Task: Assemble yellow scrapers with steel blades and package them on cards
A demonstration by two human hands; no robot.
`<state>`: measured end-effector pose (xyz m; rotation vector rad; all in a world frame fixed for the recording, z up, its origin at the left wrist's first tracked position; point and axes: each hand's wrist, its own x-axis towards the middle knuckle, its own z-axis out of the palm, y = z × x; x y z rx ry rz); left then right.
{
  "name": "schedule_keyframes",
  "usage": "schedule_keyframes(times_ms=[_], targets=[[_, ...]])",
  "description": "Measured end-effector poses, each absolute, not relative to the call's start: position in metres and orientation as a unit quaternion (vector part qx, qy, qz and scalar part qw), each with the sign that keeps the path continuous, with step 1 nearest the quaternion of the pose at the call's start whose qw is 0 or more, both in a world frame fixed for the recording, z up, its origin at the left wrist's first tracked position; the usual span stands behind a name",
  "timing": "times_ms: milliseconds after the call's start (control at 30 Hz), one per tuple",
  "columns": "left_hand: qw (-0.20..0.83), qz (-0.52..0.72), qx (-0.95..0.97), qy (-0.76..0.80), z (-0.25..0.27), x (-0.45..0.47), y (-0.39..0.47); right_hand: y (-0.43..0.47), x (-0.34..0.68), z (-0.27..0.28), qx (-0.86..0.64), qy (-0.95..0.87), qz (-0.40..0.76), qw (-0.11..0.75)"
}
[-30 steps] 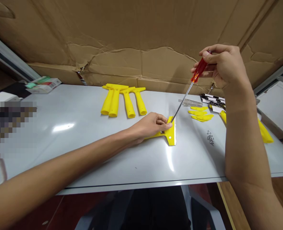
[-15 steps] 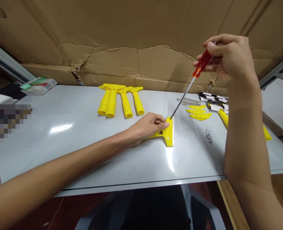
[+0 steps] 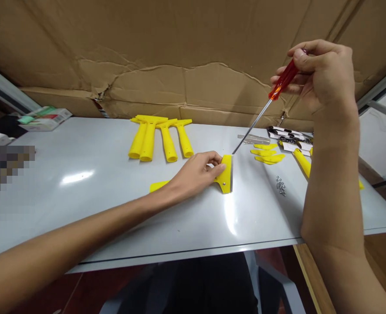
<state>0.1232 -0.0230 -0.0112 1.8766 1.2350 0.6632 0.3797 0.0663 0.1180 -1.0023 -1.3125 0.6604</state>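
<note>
Near the middle of the table, my left hand (image 3: 201, 172) is closed on a yellow scraper (image 3: 226, 174), thumb and fingers pinching its wide head. A metal blade edge shows along the head's right side, and a small screw sits in its lower part. The scraper's handle sticks out to the left beneath my wrist. Raised at the upper right, my right hand (image 3: 323, 72) grips the red handle of a screwdriver (image 3: 282, 80). Its metal shaft slants down to the left, the tip at the far corner of the scraper head; whether they touch I cannot tell.
Several yellow scraper handles (image 3: 168, 144) lie at the back. To the right are flat metal blades (image 3: 254, 139), yellow plastic pieces (image 3: 268, 159), loose small screws (image 3: 281, 186) and black-and-white packages (image 3: 291, 135). A box (image 3: 47, 120) stands back left; cardboard (image 3: 212, 83) walls the rear.
The screwdriver tip has shifted from the scraper's upper screw spot to its far corner. My right hand has moved slightly right and up. More of the scraper's handle shows left of my wrist.
</note>
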Motion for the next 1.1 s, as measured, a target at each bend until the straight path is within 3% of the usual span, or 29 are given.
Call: schedule_keyframes(times_ms=[133, 267, 400, 567, 867, 1100], targets=[[0.109, 0.302, 0.853, 0.411, -0.033, 0.121, -0.030, 0.064, 0.384, 0.121, -0.427, -0.576, 0.272, 0.642], [-0.205, 0.343, 0.897, 0.190, -0.050, 0.119, -0.029, 0.054, 0.381, 0.129, -0.415, -0.603, 0.247, 0.635], [-0.350, 0.340, 0.869, 0.078, -0.046, 0.112, -0.023, 0.038, 0.365, 0.135, -0.394, -0.642, 0.243, 0.611], [-0.405, 0.331, 0.851, 0.055, -0.042, 0.094, -0.006, 0.024, 0.345, 0.138, -0.405, -0.680, 0.223, 0.569], [-0.300, 0.405, 0.863, 0.026, -0.049, 0.079, 0.014, 0.026, 0.340, 0.138, -0.385, -0.657, 0.225, 0.608], [-0.312, 0.410, 0.857, 0.015, -0.056, 0.084, 0.010, 0.025, 0.337, 0.138, -0.397, -0.664, 0.235, 0.589]])
